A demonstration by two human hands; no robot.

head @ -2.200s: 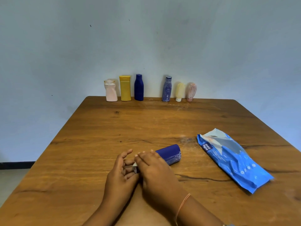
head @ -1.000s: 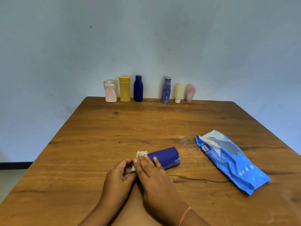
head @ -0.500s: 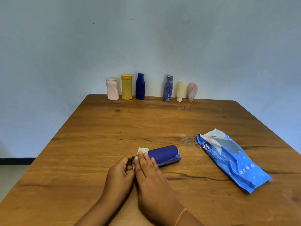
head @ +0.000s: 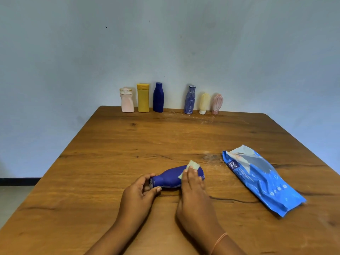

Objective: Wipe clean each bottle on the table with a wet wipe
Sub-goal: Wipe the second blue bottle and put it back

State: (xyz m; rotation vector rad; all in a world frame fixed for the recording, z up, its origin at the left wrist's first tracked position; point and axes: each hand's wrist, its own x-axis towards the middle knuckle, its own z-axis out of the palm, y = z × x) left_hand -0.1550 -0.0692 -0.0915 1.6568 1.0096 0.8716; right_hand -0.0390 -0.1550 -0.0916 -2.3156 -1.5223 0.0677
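A dark blue bottle (head: 170,178) lies on its side on the wooden table (head: 128,144), cap end pointing left. My left hand (head: 138,195) grips its cap end. My right hand (head: 193,192) presses a pale folded wet wipe (head: 192,165) against the wide end of the bottle. Several bottles stand in a row at the table's far edge: a pink one (head: 127,100), a yellow one (head: 143,97), a dark blue one (head: 158,97), a streaked blue one (head: 190,99), a cream tube (head: 204,103) and a pink ribbed one (head: 217,103).
A blue wet-wipe pack (head: 261,179) lies flat on the table to the right of my hands. A plain wall rises directly behind the bottle row. White smears mark the wood near the pack and near the far edge.
My right hand has slid the wipe from the bottle's neck end rightward to its wide end. My left hand has kept hold of the cap end.
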